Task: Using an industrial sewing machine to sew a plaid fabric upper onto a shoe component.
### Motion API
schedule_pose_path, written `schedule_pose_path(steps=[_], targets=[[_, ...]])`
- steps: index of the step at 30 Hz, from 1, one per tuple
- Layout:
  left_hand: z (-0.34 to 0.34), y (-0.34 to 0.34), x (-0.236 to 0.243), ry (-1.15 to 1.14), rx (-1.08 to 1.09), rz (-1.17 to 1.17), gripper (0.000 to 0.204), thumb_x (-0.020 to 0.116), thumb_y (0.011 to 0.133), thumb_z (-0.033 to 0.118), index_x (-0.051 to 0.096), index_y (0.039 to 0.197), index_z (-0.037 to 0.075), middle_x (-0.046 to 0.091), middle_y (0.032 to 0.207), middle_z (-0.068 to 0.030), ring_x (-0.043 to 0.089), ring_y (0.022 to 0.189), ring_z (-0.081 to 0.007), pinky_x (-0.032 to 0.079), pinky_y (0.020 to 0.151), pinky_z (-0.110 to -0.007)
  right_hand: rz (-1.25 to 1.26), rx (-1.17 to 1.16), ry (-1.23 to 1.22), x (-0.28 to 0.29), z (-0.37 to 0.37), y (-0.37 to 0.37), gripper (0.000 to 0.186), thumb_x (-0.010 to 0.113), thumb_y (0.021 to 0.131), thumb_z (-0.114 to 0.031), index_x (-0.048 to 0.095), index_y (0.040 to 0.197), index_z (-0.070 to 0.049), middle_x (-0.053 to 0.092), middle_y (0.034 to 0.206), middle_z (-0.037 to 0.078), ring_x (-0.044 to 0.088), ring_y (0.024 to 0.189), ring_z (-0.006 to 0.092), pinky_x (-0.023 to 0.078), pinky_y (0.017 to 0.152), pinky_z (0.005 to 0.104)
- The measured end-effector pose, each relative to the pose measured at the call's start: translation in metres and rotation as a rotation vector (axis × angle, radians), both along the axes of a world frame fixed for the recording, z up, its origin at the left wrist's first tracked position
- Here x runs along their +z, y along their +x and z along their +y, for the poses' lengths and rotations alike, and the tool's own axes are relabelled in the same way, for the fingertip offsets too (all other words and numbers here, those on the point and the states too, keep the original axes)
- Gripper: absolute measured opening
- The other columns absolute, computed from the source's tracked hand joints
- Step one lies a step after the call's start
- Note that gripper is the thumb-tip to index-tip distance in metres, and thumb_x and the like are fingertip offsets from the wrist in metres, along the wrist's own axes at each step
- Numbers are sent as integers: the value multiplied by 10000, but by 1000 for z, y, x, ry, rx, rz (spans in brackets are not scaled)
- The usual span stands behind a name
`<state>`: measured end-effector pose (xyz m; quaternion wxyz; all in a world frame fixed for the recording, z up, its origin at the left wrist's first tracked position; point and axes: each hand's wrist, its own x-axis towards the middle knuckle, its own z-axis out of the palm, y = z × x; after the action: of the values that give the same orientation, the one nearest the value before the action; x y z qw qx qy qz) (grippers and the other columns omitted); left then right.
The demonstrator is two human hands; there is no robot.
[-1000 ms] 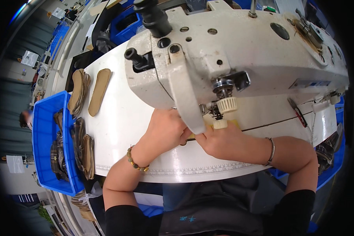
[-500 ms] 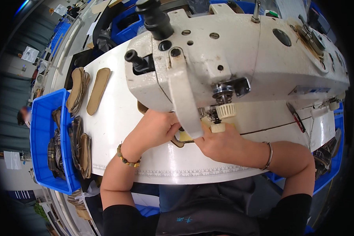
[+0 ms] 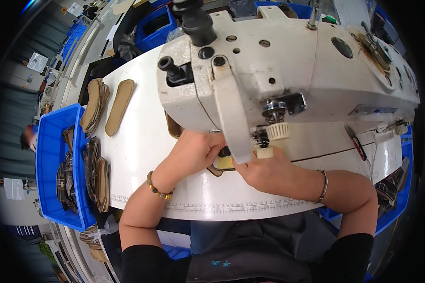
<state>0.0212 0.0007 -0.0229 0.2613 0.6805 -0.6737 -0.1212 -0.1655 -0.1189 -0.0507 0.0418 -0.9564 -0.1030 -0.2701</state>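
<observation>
A large white sewing machine [image 3: 288,70] fills the upper middle of the head view. Under its head lies a tan, dark-edged insole piece [image 3: 222,165], mostly hidden by the machine and my hands. My left hand [image 3: 196,151] presses on the piece from the left, fingers curled near the needle area. My right hand [image 3: 267,172] holds the piece from the right, just below the machine's ribbed knobs. A bead bracelet is on my left wrist and a thin bangle on my right.
The white worktable [image 3: 141,141] carries a stack of tan insoles [image 3: 94,106] and one single insole [image 3: 119,106] at the far left. A blue bin [image 3: 49,165] with more insoles hangs off the table's left edge. Blue crates stand behind the machine.
Both hands have shifted slightly with the piece under the machine head, and more of the tan piece shows between them now.
</observation>
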Motion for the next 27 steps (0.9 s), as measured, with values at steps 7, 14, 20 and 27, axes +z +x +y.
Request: schedule_pose_path(steps=[7, 14, 20, 27], targets=[[-2, -10, 7, -47, 37, 21, 81, 722, 814, 3, 651, 779, 21, 591, 719, -105, 596, 675, -269, 476, 598, -366, -8, -1, 123, -7, 2, 1, 150, 671, 652, -95, 568, 749, -47, 520, 507, 33, 567, 438, 184, 424, 395, 338], [-6, -15, 9, -41, 32, 107, 99, 710, 870, 61, 664, 798, 10, 577, 686, -112, 546, 584, -251, 427, 531, -369, 17, 13, 199, -10, 0, 3, 99, 659, 660, -82, 614, 743, -53, 523, 521, 39, 583, 465, 213, 437, 421, 352], [-5, -16, 10, 30, 120, 80, 103, 656, 918, 93, 679, 879, 1, 638, 718, -129, 585, 600, -290, 470, 567, -364, 130, 18, 194, -2, -10, 4, 204, 634, 715, -72, 618, 906, -2, 594, 739, 72, 615, 590, 228, 485, 470, 350], [-1, -16, 6, 243, 235, -10, 79, 692, 863, 80, 714, 919, 29, 682, 817, -132, 637, 691, -313, 504, 631, -387, 34, 4, 265, -1, -9, 6, 165, 637, 743, -95, 604, 898, -48, 566, 660, 60, 607, 526, 247, 471, 459, 372]])
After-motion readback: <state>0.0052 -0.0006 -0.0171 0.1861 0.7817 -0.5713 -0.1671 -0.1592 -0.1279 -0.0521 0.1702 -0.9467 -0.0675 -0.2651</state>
